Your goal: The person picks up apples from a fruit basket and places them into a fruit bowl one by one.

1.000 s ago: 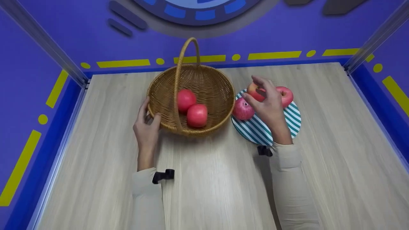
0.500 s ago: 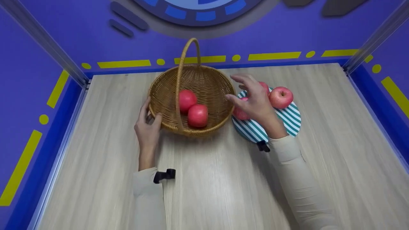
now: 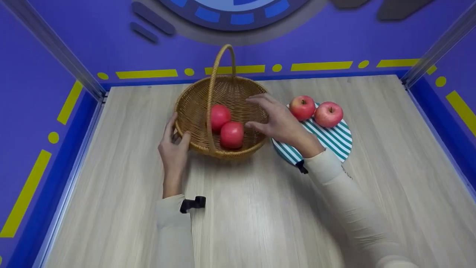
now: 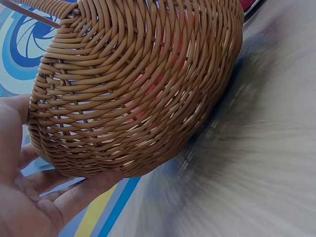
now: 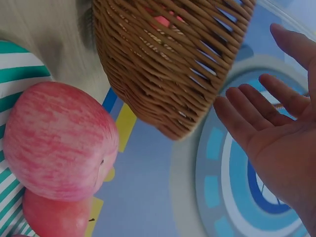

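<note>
A brown wicker basket (image 3: pixel 193 100) with an arched handle stands at mid-table, with two red apples in it, a rear apple (image 3: pixel 221 117) and a front apple (image 3: pixel 232 134). My left hand (image 3: pixel 174 149) holds its left side, thumb at the rim and fingers along the outside. Over the basket's right rim reaches my right hand (image 3: pixel 277 121), fingers spread and nothing in them. To the right lies a round green-and-white striped plate (image 3: pixel 336 143), bearing a left apple (image 3: pixel 302 108) and a right apple (image 3: pixel 328 114). In the right wrist view, a large streaked apple (image 5: pixel 59 140) sits nearest the basket.
A pale wood-grain table (image 3: pixel 238 208) carries everything. Blue panels with yellow dashes close it in at the back (image 3: pixel 156 52) and both sides. The basket's tall handle (image 3: pixel 214 82) arches over its opening, left of my right hand.
My right hand has moved left from above the plate to the basket's right rim, fingers still apart. The two rear apples on the plate are now uncovered. My left hand has stayed on the basket.
</note>
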The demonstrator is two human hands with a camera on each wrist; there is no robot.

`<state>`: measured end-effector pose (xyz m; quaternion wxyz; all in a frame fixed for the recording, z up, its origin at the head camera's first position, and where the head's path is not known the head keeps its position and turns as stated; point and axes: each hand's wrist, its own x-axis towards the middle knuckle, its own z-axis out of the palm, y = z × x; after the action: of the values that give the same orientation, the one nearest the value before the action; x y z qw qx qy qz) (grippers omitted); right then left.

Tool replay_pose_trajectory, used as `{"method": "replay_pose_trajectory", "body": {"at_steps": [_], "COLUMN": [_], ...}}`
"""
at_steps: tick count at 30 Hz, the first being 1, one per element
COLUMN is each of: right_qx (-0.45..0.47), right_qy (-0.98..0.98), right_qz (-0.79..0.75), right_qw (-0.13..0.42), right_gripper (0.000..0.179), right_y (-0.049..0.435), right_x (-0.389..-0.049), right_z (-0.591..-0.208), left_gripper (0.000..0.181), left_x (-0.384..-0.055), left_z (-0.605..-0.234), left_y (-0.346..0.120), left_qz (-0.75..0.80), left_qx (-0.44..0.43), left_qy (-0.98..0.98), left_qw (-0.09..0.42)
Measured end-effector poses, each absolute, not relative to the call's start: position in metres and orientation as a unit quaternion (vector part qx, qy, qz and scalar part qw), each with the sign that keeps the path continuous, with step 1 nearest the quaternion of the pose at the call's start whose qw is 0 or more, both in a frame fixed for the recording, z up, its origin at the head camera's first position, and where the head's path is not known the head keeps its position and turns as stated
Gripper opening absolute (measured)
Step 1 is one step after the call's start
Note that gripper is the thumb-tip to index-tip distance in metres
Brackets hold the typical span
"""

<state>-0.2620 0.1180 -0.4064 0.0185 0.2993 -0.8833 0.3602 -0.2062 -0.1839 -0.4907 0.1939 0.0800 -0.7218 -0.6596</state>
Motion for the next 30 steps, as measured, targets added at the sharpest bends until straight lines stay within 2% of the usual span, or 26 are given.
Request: {"method": "replay_pose_trajectory", "body": {"at_steps": [17,30], "right_qx": [0.328,0.33], "right_qy": [-0.897,-0.909], "right_qz": [0.293,0.247], "right_qw": [-0.037,-0.061], "right_gripper": [0.061,0.062], "right_y": [0.092,0.078], "right_x": [-0.275,-0.284], "right_z": [-0.426,-0.432], "left_gripper": [0.063,0.061], "left_x": [-0.209,-0.207], "left_z": [-0.49,-0.49], "left_y": [-0.184,-0.185], "left_qz": [-0.652,-0.659], "left_qx": [0.104,0.079], "left_qy": [-0.731,-0.723], "left_qw": [0.17,0.19]}}
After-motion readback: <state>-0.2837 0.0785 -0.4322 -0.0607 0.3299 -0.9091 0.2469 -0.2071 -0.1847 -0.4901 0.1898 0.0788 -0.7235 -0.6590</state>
